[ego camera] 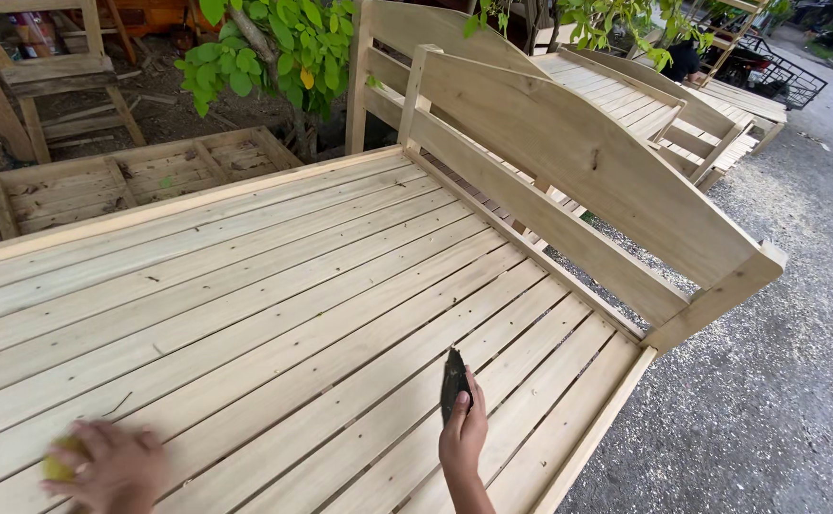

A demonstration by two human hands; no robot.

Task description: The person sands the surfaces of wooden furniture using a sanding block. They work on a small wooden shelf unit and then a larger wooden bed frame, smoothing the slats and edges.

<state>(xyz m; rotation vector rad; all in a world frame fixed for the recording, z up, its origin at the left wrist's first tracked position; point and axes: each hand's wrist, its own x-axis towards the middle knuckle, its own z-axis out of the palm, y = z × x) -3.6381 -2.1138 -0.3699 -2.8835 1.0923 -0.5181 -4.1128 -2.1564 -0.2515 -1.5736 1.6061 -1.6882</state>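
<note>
Dark scraper blade (453, 381), held upright against a pale wooden bed frame (245, 286).

The blade is thin, flat and blackish, tapering to a point at the top; the right hand (463, 433) grips its lower end with closed fingers, setting it on the slats near the bed's right edge, below the headboard (588, 181). The left hand (112, 468), blurred, is cupped over a small yellow lump (58, 464) near the front edge of the slats. Gravel ground (778, 381) lies just beside the bed's right edge.
</note>
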